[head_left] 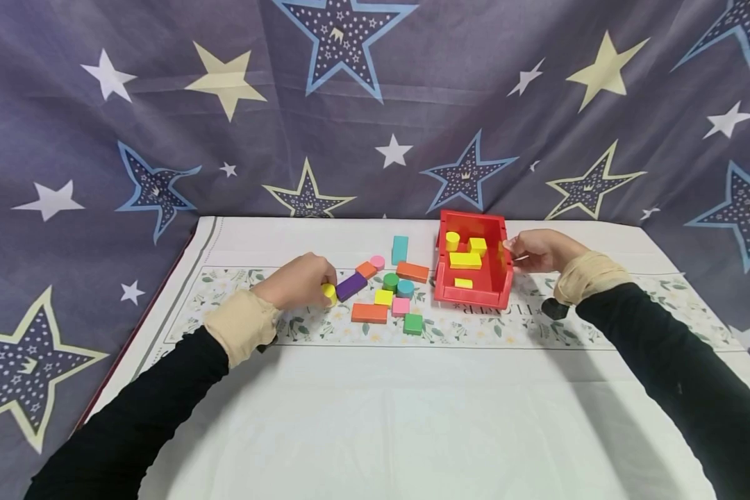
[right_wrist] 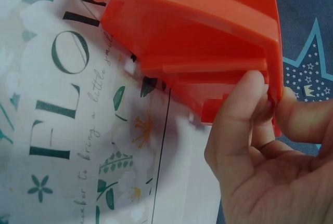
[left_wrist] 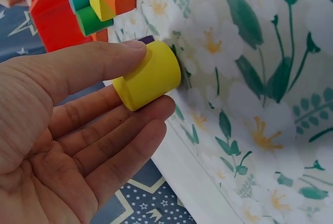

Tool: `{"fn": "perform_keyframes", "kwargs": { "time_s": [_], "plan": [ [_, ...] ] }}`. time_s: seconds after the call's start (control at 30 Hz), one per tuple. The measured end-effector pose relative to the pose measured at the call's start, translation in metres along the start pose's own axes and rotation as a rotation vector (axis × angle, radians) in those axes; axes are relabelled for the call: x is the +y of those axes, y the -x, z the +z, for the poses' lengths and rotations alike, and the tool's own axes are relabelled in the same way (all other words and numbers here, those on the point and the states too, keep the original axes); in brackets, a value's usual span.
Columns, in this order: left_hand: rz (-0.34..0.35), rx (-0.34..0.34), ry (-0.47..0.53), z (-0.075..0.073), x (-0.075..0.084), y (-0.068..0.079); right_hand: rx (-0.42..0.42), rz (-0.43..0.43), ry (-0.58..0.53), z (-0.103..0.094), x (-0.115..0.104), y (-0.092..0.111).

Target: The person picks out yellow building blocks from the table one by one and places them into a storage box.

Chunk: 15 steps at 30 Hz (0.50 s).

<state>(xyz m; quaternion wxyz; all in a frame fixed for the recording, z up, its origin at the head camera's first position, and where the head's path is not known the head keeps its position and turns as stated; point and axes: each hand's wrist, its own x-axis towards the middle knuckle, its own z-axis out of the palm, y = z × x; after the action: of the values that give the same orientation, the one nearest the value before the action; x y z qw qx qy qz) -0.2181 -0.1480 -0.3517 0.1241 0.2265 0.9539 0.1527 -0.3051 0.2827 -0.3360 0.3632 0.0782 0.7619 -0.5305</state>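
My left hand pinches a yellow cylinder block between thumb and fingers, low over the floral cloth. Right beside it lies a purple block, the nearest of the loose pile. On the other side, my right hand grips the right wall of a red plastic bin; in the right wrist view its thumb and fingers hold the bin's edge. Inside the bin are several yellow blocks, a small cylinder among them.
Between the hands lie loose blocks: orange, green, pink, yellow and teal ones. A floral runner crosses the white table. A star-patterned curtain hangs behind the far edge.
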Motion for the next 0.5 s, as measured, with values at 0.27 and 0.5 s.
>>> {"fn": "perform_keyframes", "kwargs": {
  "time_s": [0.27,0.5],
  "plan": [
    [0.040,0.018,-0.013,-0.0068,0.0013,0.0017,-0.001,-0.005,0.000,-0.0002,-0.0007,-0.0001],
    [0.072,0.031,-0.028,-0.0112,0.0027,0.0007,-0.011,-0.005,-0.008,-0.0005,-0.0007,0.0010]
  ]
}}
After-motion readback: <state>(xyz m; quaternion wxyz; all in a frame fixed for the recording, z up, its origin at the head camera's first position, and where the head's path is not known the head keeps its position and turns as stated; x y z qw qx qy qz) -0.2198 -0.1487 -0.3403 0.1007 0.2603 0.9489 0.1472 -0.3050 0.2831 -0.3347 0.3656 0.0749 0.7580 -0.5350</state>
